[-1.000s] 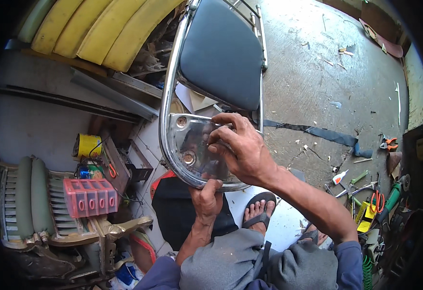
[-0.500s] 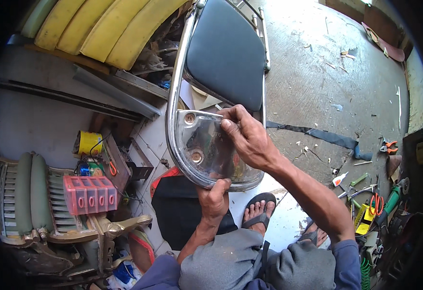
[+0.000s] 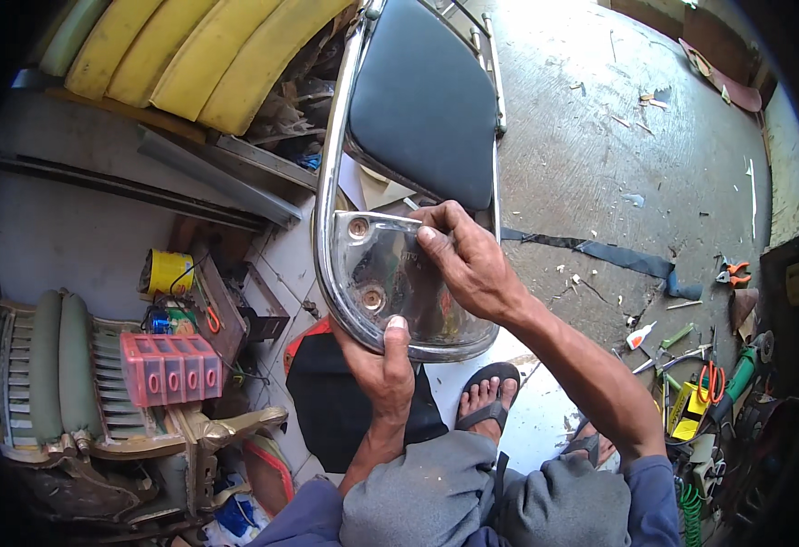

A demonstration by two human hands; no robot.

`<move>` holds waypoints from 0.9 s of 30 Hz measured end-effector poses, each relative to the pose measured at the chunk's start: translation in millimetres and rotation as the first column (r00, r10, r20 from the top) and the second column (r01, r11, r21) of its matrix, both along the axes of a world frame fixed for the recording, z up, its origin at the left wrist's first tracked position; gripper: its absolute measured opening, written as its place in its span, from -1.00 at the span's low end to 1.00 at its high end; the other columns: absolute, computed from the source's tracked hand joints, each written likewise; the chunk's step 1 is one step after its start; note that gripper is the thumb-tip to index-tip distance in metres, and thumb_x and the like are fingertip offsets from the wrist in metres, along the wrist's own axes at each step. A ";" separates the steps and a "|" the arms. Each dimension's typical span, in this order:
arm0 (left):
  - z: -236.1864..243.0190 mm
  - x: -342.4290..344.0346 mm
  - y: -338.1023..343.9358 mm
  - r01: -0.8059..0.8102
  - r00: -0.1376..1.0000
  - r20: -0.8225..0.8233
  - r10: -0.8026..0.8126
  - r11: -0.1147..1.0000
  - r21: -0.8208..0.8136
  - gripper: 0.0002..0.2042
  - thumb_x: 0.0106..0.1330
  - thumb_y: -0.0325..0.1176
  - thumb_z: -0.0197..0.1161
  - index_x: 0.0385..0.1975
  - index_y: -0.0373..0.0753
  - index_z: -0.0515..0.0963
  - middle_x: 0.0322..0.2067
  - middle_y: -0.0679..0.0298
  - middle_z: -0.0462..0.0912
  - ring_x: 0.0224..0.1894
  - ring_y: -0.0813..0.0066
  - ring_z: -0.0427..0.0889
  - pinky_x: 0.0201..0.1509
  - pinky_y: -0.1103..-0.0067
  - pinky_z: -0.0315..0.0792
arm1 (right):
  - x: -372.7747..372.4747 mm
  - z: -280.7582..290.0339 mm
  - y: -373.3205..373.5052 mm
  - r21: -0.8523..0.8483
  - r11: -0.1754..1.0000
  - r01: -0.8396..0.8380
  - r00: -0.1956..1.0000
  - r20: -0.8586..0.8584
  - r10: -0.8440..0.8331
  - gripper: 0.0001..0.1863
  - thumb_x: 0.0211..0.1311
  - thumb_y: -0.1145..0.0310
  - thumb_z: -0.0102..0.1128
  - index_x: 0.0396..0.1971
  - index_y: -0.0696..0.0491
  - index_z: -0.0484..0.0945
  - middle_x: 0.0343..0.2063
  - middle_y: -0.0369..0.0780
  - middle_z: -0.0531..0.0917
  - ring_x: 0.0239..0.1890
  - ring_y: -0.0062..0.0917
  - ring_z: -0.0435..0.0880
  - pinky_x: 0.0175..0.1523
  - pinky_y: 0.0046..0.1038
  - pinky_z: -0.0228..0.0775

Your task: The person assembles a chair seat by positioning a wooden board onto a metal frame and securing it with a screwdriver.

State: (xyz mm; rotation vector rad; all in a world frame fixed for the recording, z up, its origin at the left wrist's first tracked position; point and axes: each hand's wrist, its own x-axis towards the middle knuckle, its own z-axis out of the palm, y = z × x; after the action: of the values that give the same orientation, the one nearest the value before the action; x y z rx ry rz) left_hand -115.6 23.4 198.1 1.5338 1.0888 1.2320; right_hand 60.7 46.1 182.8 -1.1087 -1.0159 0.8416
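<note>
A folding chair with a chromed tube frame (image 3: 330, 164) stands tilted in front of me, its black padded seat (image 3: 425, 105) farther off. At its near, rounded end a shiny metal back plate (image 3: 399, 260) with two round recessed holes fills the frame. My left hand (image 3: 383, 369) grips the near curve of the tube, thumb on top against the plate and fingers hidden underneath. My right hand (image 3: 472, 260) pinches the plate's upper edge between thumb and bent fingers. Below the frame lies a black sheet of material (image 3: 354, 401) with a red edge.
Yellow foam pads (image 3: 235, 64) are stacked at the far left. A pink drawer box (image 3: 171, 369) sits on a slatted chair part at left. At right lie a green grinder (image 3: 737, 387), red-handled scissors (image 3: 711, 385), a glue bottle (image 3: 639, 337) and a black strap (image 3: 600, 252).
My left hand has shifted left along the tube, its thumb now pointing up onto the plate. The right hand keeps its hold; the chair has barely moved.
</note>
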 end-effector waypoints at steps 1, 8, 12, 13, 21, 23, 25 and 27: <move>-1.9 -0.4 1.1 0.008 1.000 -0.020 -0.007 0.999 0.038 -0.26 0.27 -0.48 0.20 0.44 -0.43 0.03 0.30 -0.01 0.25 0.32 0.25 0.32 0.45 0.37 0.18 | 0.4 -0.5 -0.8 0.002 1.000 0.003 1.000 -0.001 -0.003 -0.71 0.52 0.29 0.05 -0.08 0.25 0.50 -0.28 0.02 0.66 -0.21 -0.18 0.69 -0.06 -0.20 0.48; 0.8 8.2 0.6 -0.101 0.990 -0.080 0.113 0.985 0.142 -0.18 0.33 -0.48 0.24 0.52 -0.44 -0.10 0.43 -0.07 0.12 0.45 0.15 0.19 0.54 0.33 0.05 | 3.2 6.0 -4.9 -0.011 1.000 -0.012 1.000 0.025 0.012 -0.73 0.49 0.31 0.06 -0.08 0.25 0.51 -0.31 0.01 0.65 -0.24 -0.15 0.67 -0.09 -0.18 0.45; 9.4 10.2 0.4 -0.091 0.993 -0.063 0.099 0.989 0.118 -0.17 0.32 -0.51 0.25 0.51 -0.46 -0.09 0.42 -0.07 0.16 0.43 0.17 0.25 0.52 0.35 0.11 | 3.5 7.6 -5.7 -0.046 0.998 -0.039 0.998 0.051 0.041 -0.74 0.47 0.31 0.08 -0.11 0.24 0.51 -0.23 0.01 0.64 -0.13 -0.15 0.64 0.01 -0.16 0.41; 10.9 10.5 0.6 -0.091 0.992 -0.076 0.101 0.988 0.121 -0.17 0.32 -0.51 0.26 0.51 -0.46 -0.09 0.41 -0.07 0.18 0.41 0.18 0.28 0.51 0.35 0.13 | 3.3 6.4 -5.5 -0.048 0.998 -0.039 0.997 0.069 0.043 -0.74 0.47 0.31 0.08 -0.12 0.23 0.51 -0.20 0.01 0.64 -0.09 -0.15 0.63 0.06 -0.15 0.40; 15.6 8.1 -2.2 -0.050 0.998 -0.037 0.052 0.998 0.045 -0.19 0.26 -0.50 0.23 0.50 -0.49 -0.01 0.33 -0.04 0.32 0.33 0.23 0.40 0.44 0.43 0.25 | -1.3 -3.0 -10.0 0.108 0.994 -0.024 0.959 0.282 -0.007 -0.76 0.47 0.28 0.12 -0.14 0.17 0.50 0.24 0.05 0.50 0.24 -0.13 0.50 0.33 -0.14 0.29; 16.1 8.1 -1.8 -0.059 0.995 -0.077 0.065 0.995 0.079 -0.21 0.24 -0.50 0.23 0.48 -0.49 0.04 0.28 -0.02 0.36 0.27 0.26 0.44 0.38 0.43 0.31 | -1.5 -2.4 -12.5 0.124 0.992 -0.027 0.953 0.303 -0.012 -0.77 0.46 0.28 0.14 -0.14 0.16 0.50 0.25 0.05 0.50 0.28 -0.12 0.47 0.36 -0.12 0.26; 14.4 6.1 -1.0 -0.076 0.988 -0.127 0.093 0.989 0.128 -0.25 0.22 -0.49 0.23 0.45 -0.48 0.14 0.17 0.03 0.46 0.15 0.33 0.52 0.28 0.45 0.40 | -1.5 -2.3 -14.9 0.134 0.990 -0.047 0.943 0.332 0.000 -0.76 0.45 0.27 0.15 -0.14 0.16 0.51 0.25 0.05 0.50 0.31 -0.11 0.46 0.37 -0.12 0.25; 12.1 4.0 -0.3 -0.092 0.982 -0.148 0.114 0.984 0.150 -0.26 0.22 -0.47 0.25 0.44 -0.49 0.17 0.13 0.04 0.50 0.09 0.34 0.55 0.23 0.46 0.43 | 0.8 -4.4 -13.0 0.156 0.986 -0.066 0.951 0.310 0.014 -0.77 0.44 0.27 0.17 -0.14 0.15 0.52 0.25 0.05 0.50 0.30 -0.13 0.46 0.36 -0.11 0.26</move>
State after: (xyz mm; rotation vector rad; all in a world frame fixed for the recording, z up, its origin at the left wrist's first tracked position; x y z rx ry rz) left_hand -111.6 23.0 210.2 1.7243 1.2164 1.3008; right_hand 61.5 33.1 178.4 -1.1004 -1.3474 0.6137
